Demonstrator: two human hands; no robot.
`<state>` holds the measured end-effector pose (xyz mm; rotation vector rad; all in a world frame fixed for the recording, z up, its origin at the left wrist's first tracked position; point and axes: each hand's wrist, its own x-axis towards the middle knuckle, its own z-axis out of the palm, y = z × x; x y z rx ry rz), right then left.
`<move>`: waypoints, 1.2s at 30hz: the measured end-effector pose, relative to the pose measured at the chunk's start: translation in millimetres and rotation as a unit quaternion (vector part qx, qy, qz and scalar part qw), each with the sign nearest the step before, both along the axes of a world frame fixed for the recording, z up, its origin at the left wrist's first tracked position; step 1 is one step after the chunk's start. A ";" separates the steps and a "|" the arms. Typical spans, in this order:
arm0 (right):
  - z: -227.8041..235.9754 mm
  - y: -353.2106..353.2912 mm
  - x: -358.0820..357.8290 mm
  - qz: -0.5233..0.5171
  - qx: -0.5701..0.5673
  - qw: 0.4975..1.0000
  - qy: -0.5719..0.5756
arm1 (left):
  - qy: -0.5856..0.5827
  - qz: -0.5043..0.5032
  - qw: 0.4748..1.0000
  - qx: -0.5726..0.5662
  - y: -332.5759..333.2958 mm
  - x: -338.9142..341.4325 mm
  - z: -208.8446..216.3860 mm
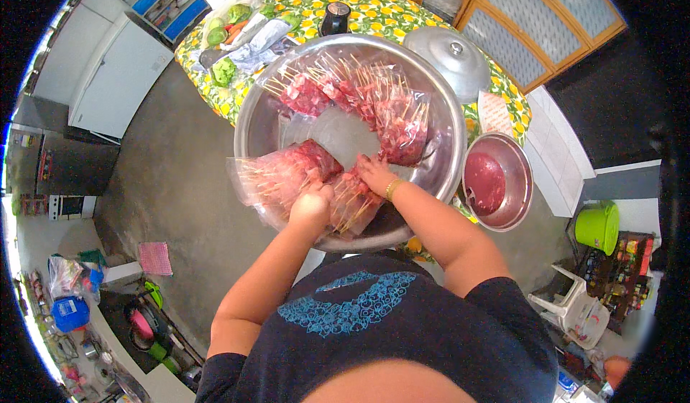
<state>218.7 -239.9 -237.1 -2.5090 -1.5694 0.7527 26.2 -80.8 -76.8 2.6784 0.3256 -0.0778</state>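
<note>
A wide metal basin [248,126] stands before me, with bags of raw meat skewers [402,126] ranged along its far and right side, sticks pointing outward. At the near left, my left hand [310,205] is closed on the edge of a clear plastic bag of meat skewers [269,177], which overhangs the rim. My right hand [376,175], a gold band at its wrist, lies with fingers spread on another bag of skewers [353,198] at the basin's near side. Its palm is turned down and partly hidden.
Right of the basin sits a metal bowl [528,180] with reddish liquid. A pot lid [438,51], a dark cup [336,19] and bagged vegetables [233,26] rest on the lemon-patterned tablecloth [374,4]. A green bucket [598,227] and white chair [586,317] stand at the right.
</note>
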 end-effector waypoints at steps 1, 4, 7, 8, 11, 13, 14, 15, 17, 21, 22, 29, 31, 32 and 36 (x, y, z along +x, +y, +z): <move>-10.8 6.8 -7.7 -0.040 -0.037 0.998 0.037 | -0.009 -0.009 1.000 0.016 1.1 1.1 0.8; -25.3 17.2 -23.2 -0.101 -0.032 0.991 0.078 | -0.061 -0.038 0.997 0.041 2.1 2.7 7.9; 5.2 12.5 -1.9 -0.088 0.032 0.984 0.150 | -0.012 -0.027 0.997 0.069 5.3 5.7 14.0; 24.7 12.0 9.3 -0.073 0.054 0.978 0.186 | 0.008 -0.035 0.997 0.063 5.9 6.2 14.9; 89.6 1.5 68.9 -0.269 0.137 0.949 -0.088 | 0.040 -0.048 0.996 0.060 7.2 3.0 15.0; 119.8 -1.2 113.7 -0.275 0.075 0.944 -0.167 | 0.022 -0.055 0.995 0.080 6.8 1.4 13.5; 127.1 -5.5 127.0 -0.265 0.084 0.931 -0.237 | 0.033 -0.053 0.995 0.083 6.2 1.2 12.7; 131.6 -8.7 140.7 -0.249 0.086 0.909 -0.322 | 0.051 -0.050 0.993 0.092 5.4 1.6 12.0; 139.9 -12.4 176.9 -0.218 0.018 0.945 -0.243 | 0.069 -0.042 0.992 0.100 3.4 1.9 12.4; 132.7 -6.4 206.1 -0.146 -0.071 0.960 -0.226 | 0.069 -0.033 0.992 0.095 -1.3 0.8 20.7; 131.2 -3.6 210.7 -0.163 -0.075 0.957 -0.228 | 0.067 -0.033 0.993 0.094 -2.8 0.6 23.5; 166.5 -15.0 205.6 -0.158 -0.052 0.954 -0.248 | -0.020 0.019 0.994 0.105 -13.6 17.5 45.0; 190.3 -32.7 187.4 -0.081 0.022 0.966 -0.246 | -0.087 0.003 0.992 0.096 -15.5 30.4 56.0; 198.8 -35.8 171.3 -0.061 0.025 0.965 -0.255 | -0.119 0.005 0.990 0.068 -17.2 39.5 62.2; 224.6 -64.8 103.4 0.048 0.156 0.950 -0.266 | -0.189 0.001 0.981 -0.038 -26.0 102.5 82.7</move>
